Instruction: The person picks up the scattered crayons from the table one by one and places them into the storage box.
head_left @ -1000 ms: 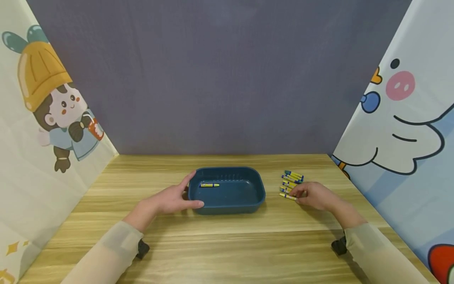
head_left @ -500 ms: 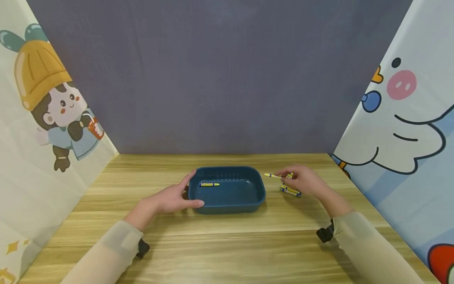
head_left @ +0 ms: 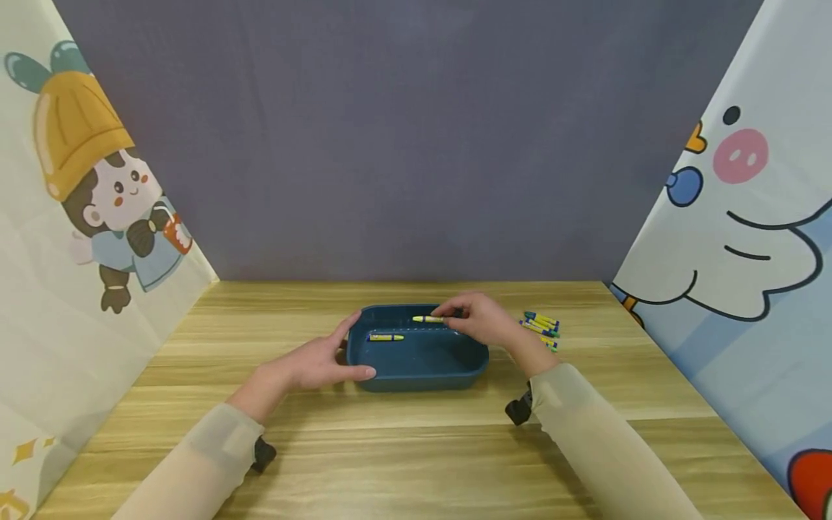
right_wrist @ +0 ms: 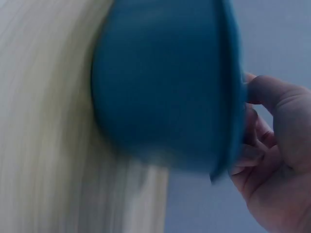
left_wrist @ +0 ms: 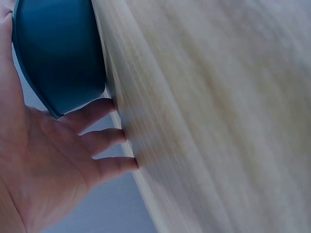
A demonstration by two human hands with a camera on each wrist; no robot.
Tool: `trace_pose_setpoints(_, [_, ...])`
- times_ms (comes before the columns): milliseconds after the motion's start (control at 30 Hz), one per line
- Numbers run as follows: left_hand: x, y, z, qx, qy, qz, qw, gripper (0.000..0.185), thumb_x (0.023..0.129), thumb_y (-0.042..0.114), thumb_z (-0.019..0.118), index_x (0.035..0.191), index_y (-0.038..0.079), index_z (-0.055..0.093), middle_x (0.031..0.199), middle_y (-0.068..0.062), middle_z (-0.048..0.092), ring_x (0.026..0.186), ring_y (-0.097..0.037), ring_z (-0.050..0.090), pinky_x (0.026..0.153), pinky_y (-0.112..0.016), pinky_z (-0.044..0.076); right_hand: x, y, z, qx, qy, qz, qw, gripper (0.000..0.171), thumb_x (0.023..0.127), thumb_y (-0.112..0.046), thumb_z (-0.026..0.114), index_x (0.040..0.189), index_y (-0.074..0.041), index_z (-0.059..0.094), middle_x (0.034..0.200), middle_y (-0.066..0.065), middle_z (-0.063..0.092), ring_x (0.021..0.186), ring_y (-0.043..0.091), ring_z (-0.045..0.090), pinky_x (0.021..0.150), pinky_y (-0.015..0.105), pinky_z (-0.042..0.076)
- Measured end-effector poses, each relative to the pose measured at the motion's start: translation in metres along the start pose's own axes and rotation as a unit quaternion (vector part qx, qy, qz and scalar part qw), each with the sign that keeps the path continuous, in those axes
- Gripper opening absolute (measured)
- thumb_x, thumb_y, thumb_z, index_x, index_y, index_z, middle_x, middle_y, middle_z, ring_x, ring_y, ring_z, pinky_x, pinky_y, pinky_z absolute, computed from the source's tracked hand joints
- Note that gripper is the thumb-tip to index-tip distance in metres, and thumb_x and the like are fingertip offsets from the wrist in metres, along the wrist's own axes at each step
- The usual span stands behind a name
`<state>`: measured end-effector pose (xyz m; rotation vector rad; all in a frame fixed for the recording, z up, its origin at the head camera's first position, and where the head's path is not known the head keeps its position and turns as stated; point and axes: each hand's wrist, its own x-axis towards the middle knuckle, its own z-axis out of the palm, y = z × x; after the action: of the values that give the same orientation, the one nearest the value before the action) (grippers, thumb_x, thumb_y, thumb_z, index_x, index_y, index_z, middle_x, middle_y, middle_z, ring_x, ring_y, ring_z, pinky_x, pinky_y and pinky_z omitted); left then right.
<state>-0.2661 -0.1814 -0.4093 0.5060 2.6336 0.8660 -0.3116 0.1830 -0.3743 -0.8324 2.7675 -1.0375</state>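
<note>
Your left hand [head_left: 316,363] braces the blue tray [head_left: 417,374], fingers relaxed; your right hand [head_left: 479,320] pinches a yellow crayon [head_left: 427,318], fingertips poised above the tray.

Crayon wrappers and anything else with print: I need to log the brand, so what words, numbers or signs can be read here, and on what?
Nothing can be read.
Crayon in the right hand: yellow and blue wrapper, print too small.
Crayon in the blue tray: print too small.
Crayon pile on the table: too small.
Side curtains: cartoon pictures only, no words.
Wrist views: blurred, no text.
</note>
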Motion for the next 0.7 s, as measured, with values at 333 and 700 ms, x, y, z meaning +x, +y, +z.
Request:
trace_pose_setpoints(333, [0.000, 0.001, 0.000, -0.006, -0.004, 0.006, 1.0000, 0.126, 0.092, 0.076, 0.075, 0.178, 0.031, -0.005, 0.162, -0.019, 0.058, 0.143, -0.038, 0.063, 0.116, -0.060, 0.050, 0.040, -0.025, 0.050, 0.001, -0.030, -0.021, 0.999, 0.024, 0.109, -0.015, 0.069, 0.127, -0.022, 0.083, 0.132, 0.003, 0.075, 0.104, 0.016, 0.066, 0.086, 0.034, 0.056])
trace_pose_setpoints(700, [-0.002, 0.000, 0.000, -0.009, -0.009, 0.007, 0.9999, 0.124, 0.093, 0.076, 0.073, 0.178, 0.033, -0.006, 0.163, -0.021, 0.056, 0.143, -0.038, 0.063, 0.114, -0.059, 0.052, 0.060, -0.028, 0.083, -0.032, -0.049, -0.003, 0.998, 0.022, 0.108, -0.014, 0.071, 0.124, -0.023, 0.084, 0.132, 0.000, 0.076, 0.124, 0.022, 0.068, 0.107, 0.045, 0.057])
